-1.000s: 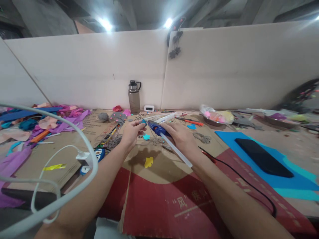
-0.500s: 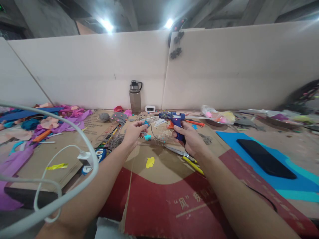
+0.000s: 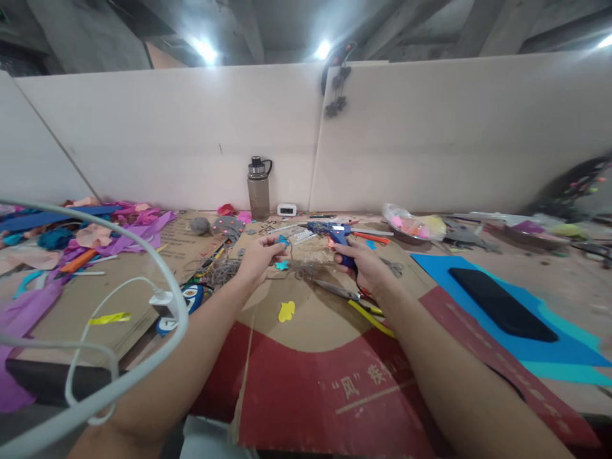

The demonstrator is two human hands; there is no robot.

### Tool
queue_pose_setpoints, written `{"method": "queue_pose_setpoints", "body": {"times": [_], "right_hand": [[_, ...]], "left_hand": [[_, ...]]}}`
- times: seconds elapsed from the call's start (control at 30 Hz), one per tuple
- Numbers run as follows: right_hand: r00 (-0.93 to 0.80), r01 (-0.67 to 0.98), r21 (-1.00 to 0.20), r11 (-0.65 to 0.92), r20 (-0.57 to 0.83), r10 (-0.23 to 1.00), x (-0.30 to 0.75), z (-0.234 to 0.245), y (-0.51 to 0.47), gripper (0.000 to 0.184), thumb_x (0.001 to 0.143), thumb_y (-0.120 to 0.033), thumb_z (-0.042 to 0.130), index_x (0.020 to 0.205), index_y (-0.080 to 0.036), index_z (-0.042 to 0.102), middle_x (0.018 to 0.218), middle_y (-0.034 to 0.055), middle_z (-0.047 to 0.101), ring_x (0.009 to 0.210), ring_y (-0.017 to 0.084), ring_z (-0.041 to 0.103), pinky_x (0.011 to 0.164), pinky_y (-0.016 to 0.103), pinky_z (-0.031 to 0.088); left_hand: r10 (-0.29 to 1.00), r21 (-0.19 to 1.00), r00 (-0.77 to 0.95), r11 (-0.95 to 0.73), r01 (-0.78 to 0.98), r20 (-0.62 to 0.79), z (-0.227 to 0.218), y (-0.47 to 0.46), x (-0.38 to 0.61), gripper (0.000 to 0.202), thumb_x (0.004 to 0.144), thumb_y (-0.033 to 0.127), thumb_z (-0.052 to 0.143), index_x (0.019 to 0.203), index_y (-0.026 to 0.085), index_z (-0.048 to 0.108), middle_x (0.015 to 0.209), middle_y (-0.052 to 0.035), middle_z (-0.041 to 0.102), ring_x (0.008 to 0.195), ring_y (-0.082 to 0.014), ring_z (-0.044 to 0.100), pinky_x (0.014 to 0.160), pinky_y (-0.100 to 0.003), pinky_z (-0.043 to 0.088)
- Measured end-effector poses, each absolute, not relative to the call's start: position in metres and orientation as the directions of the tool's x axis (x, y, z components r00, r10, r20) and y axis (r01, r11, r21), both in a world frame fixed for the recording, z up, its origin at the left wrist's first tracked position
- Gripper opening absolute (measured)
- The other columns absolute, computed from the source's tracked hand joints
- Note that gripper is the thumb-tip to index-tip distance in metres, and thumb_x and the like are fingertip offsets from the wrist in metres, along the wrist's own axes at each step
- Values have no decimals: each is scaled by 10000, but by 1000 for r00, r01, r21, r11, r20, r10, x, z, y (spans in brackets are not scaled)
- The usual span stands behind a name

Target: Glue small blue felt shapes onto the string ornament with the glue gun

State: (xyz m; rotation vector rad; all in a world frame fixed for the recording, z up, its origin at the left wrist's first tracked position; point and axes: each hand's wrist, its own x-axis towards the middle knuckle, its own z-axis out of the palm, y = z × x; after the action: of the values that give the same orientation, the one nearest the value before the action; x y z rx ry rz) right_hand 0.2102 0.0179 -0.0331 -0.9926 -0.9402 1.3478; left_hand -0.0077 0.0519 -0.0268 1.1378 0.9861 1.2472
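My right hand (image 3: pixel 359 262) is closed round the grip of a blue glue gun (image 3: pixel 335 234), whose nozzle points left. My left hand (image 3: pixel 255 255) pinches a small blue cut-out piece (image 3: pixel 283 241) between thumb and fingers, a short way left of the nozzle. Below that hand a teal flower shape (image 3: pixel 282 264) lies beside a tangle of grey thread (image 3: pixel 306 271). A yellow cut-out (image 3: pixel 285 311) rests on the cardboard mat (image 3: pixel 306 382) nearer to me. Scissors with yellow handles (image 3: pixel 354 301) lie under my right wrist.
A water bottle (image 3: pixel 257 189) and a small white clock (image 3: pixel 287 209) stand against the back panel. Purple and pink paper scraps (image 3: pixel 95 236) pile up at left. A white cable and charger (image 3: pixel 162 305) loop across the left foreground. A black phone (image 3: pixel 502 305) lies on blue sheets at right.
My right hand has turned the glue gun from lying across the hand to upright, then shifted it slightly left and farther away. The left hand has kept its pinch on the blue piece.
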Motion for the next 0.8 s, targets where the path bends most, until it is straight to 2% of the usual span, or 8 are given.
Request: {"method": "queue_pose_setpoints", "body": {"times": [0.2, 0.47, 0.8], "right_hand": [[-105, -283, -959, 25, 57, 993, 199, -28, 8, 333, 642, -287, 726, 862, -209, 489, 602, -71, 470, 512, 65, 407, 393, 164, 274], [-64, -190, -974, 126, 141, 988, 192, -24, 4, 347, 668, -299, 696, 938, -216, 494, 600, -72, 466, 509, 79, 389, 400, 191, 269], [-50, -97, -981, 165, 171, 984, 192, -29, 7, 310, 682, -307, 667, 922, -222, 489, 581, -68, 463, 498, 90, 396, 409, 212, 282]], "left_hand": [[995, 966, 82, -31, -258, 54, -30, 56, -10, 284, 550, 230, 779, 746, 129, 600, 633, -12, 627, 565, -93, 592, 526, -198, 468], [993, 960, 102, -33, -277, 64, -30, 55, -10, 258, 574, 219, 775, 752, 122, 615, 648, -22, 636, 574, -92, 598, 559, -210, 488], [994, 965, 99, -25, -261, 53, -26, 53, -8, 216, 588, 200, 754, 735, 113, 622, 617, -21, 637, 537, -88, 585, 559, -219, 491]]}}
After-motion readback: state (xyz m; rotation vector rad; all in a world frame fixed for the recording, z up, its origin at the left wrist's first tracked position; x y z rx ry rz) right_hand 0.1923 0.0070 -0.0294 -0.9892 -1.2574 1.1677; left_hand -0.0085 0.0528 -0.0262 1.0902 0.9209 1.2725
